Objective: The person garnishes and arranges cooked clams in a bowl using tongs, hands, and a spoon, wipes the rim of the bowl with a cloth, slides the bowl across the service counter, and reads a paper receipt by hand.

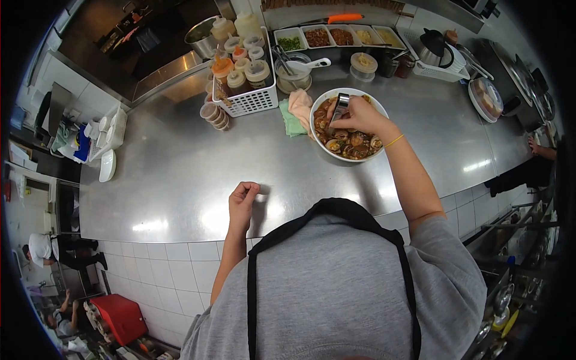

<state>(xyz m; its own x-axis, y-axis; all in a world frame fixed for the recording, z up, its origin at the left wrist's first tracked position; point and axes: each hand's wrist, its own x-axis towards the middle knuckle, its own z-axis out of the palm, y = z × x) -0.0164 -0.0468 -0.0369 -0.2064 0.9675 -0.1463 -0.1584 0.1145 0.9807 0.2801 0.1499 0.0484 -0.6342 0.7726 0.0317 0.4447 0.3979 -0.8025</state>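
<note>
My right hand [359,117] is over a white bowl [380,103] of dark red-brown food with what look like shellfish pieces [357,139] and sauce. Its fingers are closed on metal tongs [341,103], whose lower ends dip toward the food. My left hand [245,197] is held above the near part of the steel table, fingers curled in with the thumb against them and nothing visible in them. Left of the bowl, a peach cloth [300,108] and a green cloth [291,122] lie crumpled, the peach one close to the rim.
Behind stand a white basket of sauce bottles [249,103], stacked small cups [213,115], a tub with a white-handled spoon [294,75] and topping trays [318,37]. A lidded round container [485,99] sits far right on the steel table [174,168]. Other people are at the left and right edges.
</note>
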